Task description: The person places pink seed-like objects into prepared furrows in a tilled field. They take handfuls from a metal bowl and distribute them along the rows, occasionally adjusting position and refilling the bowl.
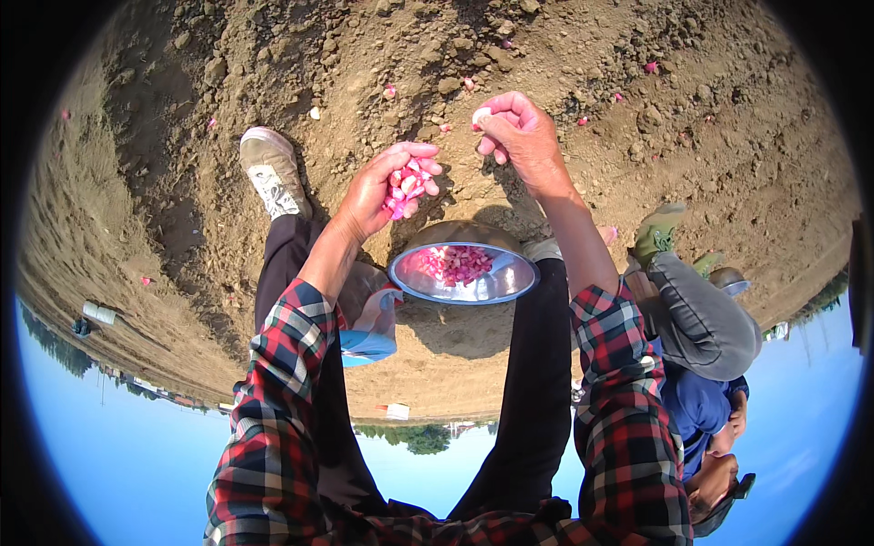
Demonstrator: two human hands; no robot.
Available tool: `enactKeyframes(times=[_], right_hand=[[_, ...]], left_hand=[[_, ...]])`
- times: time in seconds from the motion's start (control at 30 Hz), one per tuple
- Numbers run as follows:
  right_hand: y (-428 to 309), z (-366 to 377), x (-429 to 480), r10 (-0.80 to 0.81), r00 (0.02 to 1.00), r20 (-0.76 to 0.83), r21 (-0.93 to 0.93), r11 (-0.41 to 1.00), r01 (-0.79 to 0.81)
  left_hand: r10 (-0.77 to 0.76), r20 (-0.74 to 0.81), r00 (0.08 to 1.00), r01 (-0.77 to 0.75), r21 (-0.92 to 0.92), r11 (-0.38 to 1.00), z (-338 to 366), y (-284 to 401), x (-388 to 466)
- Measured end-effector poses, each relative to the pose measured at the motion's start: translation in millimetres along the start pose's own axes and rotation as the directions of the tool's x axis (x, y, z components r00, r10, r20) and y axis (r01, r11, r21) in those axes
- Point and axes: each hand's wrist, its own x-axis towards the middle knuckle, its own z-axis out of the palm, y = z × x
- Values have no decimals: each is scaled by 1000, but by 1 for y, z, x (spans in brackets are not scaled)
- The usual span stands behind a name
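My left hand is cupped around a handful of pink-coated garlic cloves. Between the thumb and fingers of my right hand a single garlic clove is pinched, pale on top and pink below. Both hands are above the loose soil, apart from each other. Below them, between my legs, a shiny metal bowl holds many more pink cloves. Several cloves are on the soil ahead, among them a pink one and a whitish one.
At my right a person crouches close by, near another metal bowl. A plastic bag rests beside my left leg. My left shoe stands on the cloddy ground. Far left lies a whitish object.
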Motion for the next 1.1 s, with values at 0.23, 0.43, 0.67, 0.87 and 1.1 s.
enactKeyframes(times=[0.23, 0.43, 0.67, 0.87, 1.1], right_hand=[[-46, -33, 35, -165, 979, -116, -66, 985, 159], [-70, -44, 58, -127, 975, -185, -15, 992, 126], [-64, -40, 55, -381, 914, -143, -415, 861, 294], [-81, -60, 66, -465, 840, -280, -606, 764, 221], [-58, -47, 77, -733, 678, -63, -980, 174, 98]], left_hand=[[6, 6, 1000, -6, -13, 1000, 4, 0, 2], [-1, 2, 1000, 1, -36, 999, 4, 1, 2], [1, 0, 1000, -1, -17, 1000, 2, 0, 3], [-1, -29, 1000, 1, -9, 1000, 0, -2, 3], [-6, -7, 1000, 6, -16, 1000, 0, -4, 4]])
